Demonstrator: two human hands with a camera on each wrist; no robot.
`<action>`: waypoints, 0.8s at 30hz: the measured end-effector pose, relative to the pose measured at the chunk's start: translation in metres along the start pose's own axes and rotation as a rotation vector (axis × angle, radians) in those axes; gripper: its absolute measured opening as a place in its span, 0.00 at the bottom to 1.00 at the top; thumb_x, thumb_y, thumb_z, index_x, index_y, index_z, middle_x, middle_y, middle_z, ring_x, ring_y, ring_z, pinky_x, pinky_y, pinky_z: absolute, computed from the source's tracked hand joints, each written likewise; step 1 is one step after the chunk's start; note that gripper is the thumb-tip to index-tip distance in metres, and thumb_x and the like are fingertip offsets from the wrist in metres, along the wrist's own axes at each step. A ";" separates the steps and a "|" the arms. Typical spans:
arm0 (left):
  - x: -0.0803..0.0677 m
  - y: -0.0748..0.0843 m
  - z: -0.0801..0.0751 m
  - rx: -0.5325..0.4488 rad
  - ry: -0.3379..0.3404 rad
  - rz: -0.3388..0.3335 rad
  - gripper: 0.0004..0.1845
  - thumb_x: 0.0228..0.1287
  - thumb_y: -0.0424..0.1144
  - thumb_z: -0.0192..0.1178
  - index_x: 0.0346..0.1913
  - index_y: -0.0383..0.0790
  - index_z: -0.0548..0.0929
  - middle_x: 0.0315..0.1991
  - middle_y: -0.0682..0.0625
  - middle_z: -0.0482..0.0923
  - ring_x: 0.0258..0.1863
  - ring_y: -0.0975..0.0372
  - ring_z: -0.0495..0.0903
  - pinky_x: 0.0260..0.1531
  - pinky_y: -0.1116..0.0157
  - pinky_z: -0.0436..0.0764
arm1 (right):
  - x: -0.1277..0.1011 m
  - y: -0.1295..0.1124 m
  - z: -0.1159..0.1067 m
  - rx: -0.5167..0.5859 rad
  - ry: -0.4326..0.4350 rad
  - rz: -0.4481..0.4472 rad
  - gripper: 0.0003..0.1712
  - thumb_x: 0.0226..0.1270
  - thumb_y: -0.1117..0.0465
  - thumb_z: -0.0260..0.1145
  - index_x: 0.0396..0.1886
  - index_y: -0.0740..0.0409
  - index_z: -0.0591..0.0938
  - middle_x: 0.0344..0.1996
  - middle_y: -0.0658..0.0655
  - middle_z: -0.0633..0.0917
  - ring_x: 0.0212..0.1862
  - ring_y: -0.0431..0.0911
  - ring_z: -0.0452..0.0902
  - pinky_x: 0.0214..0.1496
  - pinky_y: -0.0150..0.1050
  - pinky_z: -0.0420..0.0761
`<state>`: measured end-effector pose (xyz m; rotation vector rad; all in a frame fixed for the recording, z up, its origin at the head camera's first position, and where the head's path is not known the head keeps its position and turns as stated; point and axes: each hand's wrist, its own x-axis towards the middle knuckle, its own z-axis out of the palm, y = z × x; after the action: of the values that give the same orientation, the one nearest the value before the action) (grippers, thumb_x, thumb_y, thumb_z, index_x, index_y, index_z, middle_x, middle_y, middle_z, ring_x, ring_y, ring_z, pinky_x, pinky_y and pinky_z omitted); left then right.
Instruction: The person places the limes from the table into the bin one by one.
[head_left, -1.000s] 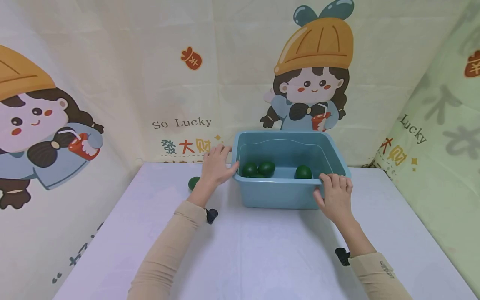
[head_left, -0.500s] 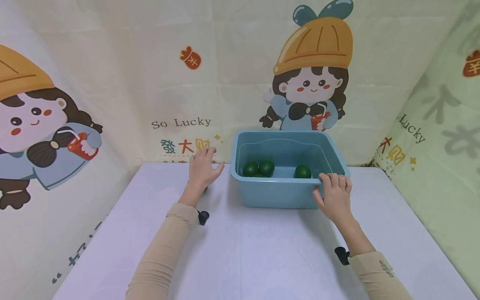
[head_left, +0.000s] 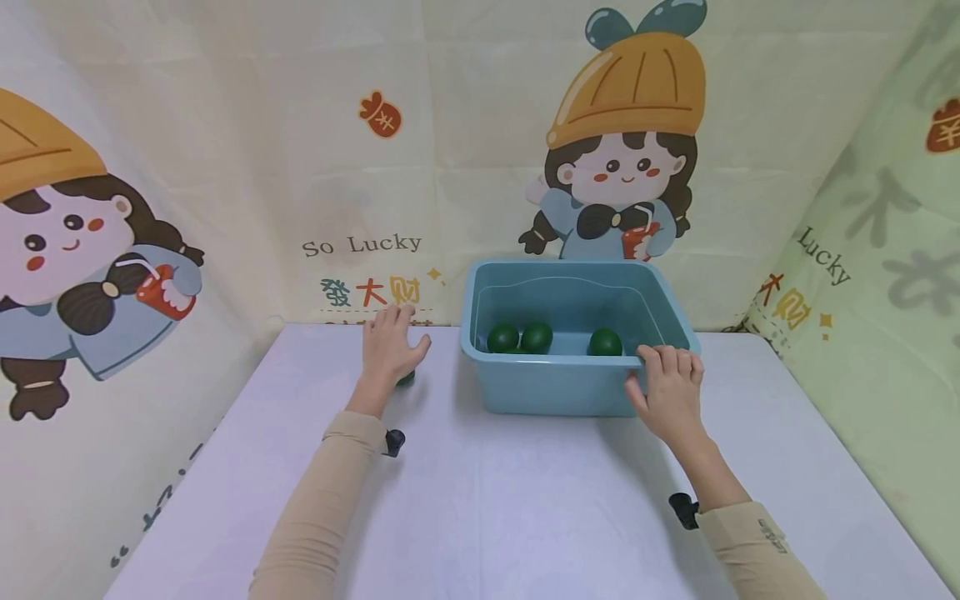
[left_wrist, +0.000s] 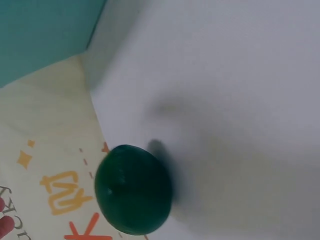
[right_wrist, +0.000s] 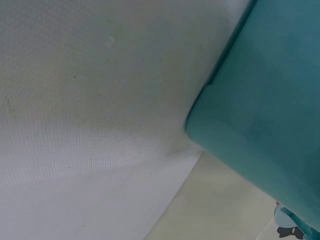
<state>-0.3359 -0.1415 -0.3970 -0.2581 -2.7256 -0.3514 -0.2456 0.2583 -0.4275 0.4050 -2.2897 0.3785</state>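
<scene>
My left hand (head_left: pixel 388 348) hovers over the table left of the bin, its fingers spread and holding nothing. Beneath it, mostly hidden in the head view, lies a dark green, smooth oval fruit (head_left: pixel 406 379); the left wrist view shows this lime-like fruit (left_wrist: pixel 133 190) whole on the white surface. With fingers hooked over the front rim near its right corner, my right hand (head_left: pixel 671 396) grips the blue plastic bin (head_left: pixel 558 388). Inside the bin are several similar green fruits (head_left: pixel 536 337), one mostly hidden behind the front rim. The right wrist view shows the bin's outer wall (right_wrist: pixel 260 110).
A white table (head_left: pixel 480 500) carries the bin near its back edge. Patterned cloth (head_left: pixel 465 167) hangs behind and along both sides, close behind the bin. Black wrist cameras (head_left: pixel 394 442) sit on both wrists.
My left hand has moved left, away from the bin's left side, and now covers most of the loose green fruit. The right hand stays on the rim.
</scene>
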 end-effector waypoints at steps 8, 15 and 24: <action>-0.007 -0.015 0.005 0.047 -0.025 0.014 0.28 0.55 0.50 0.50 0.58 0.39 0.69 0.51 0.43 0.67 0.51 0.49 0.64 0.50 0.48 0.60 | 0.000 0.000 -0.001 0.002 -0.020 0.015 0.22 0.56 0.56 0.50 0.47 0.66 0.68 0.40 0.66 0.66 0.44 0.61 0.56 0.51 0.59 0.49; -0.013 -0.030 0.011 0.077 -0.085 0.014 0.29 0.55 0.50 0.52 0.60 0.40 0.68 0.52 0.42 0.68 0.51 0.48 0.64 0.49 0.46 0.61 | -0.001 -0.001 -0.002 0.001 -0.027 0.020 0.22 0.56 0.57 0.50 0.47 0.66 0.68 0.40 0.66 0.66 0.44 0.62 0.56 0.51 0.59 0.49; -0.019 -0.047 0.015 0.147 -0.173 0.018 0.32 0.54 0.51 0.50 0.62 0.39 0.66 0.53 0.42 0.66 0.52 0.48 0.63 0.49 0.46 0.61 | 0.000 -0.001 -0.002 0.003 -0.025 0.017 0.22 0.56 0.57 0.51 0.47 0.66 0.67 0.40 0.66 0.66 0.44 0.61 0.56 0.51 0.59 0.49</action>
<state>-0.3344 -0.1847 -0.4279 -0.2835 -2.8992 -0.1271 -0.2441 0.2585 -0.4266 0.3938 -2.3182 0.3870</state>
